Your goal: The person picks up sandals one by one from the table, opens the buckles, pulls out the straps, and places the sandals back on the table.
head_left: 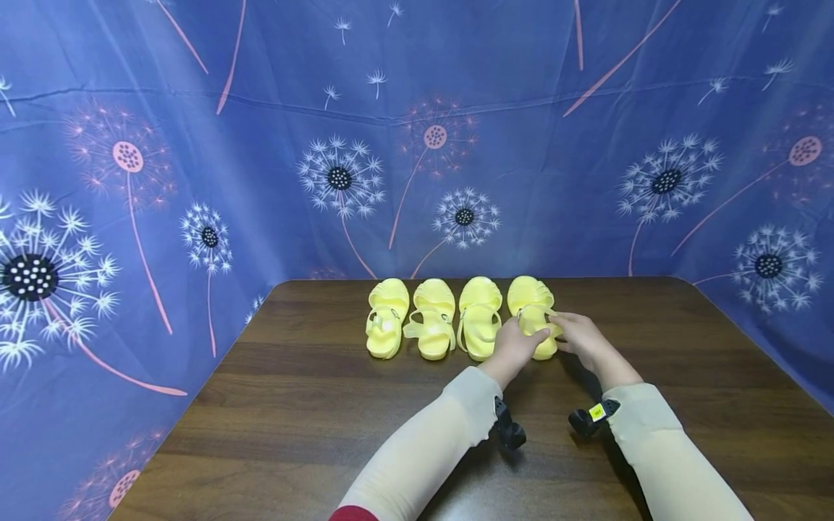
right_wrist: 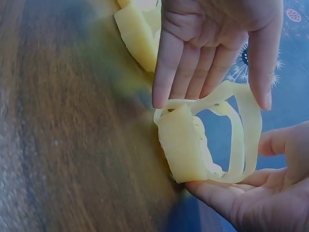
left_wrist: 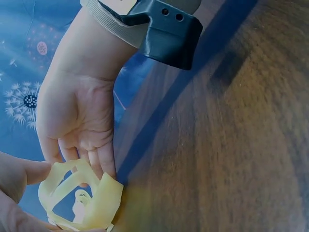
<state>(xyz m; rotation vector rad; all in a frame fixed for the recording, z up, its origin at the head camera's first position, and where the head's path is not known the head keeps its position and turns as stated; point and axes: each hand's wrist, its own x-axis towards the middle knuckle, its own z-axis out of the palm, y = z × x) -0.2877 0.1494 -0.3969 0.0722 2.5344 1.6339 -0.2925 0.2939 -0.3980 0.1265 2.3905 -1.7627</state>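
Several yellow sandals stand in a row near the table's back edge, toes to the back. My hands flank the rightmost sandal (head_left: 530, 293). On its left side is my left hand (head_left: 517, 347), thumb stretched over the heel end. My right hand (head_left: 583, 340) is at its right side, fingers by the strap. In the right wrist view, the left hand's straight fingers meet the side of the sandal (right_wrist: 182, 145), its thumb by the looped strap. Below, the right hand (right_wrist: 258, 195) has straight fingers along the other side. The toe part is mostly hidden in both wrist views.
To the left in the row stand other yellow sandals: one (head_left: 480, 293) beside my left hand, then another (head_left: 433, 295) and the leftmost (head_left: 389, 293). The brown wooden table (head_left: 293, 420) meets a blue dandelion-print cloth (head_left: 260, 181) behind and at both sides.
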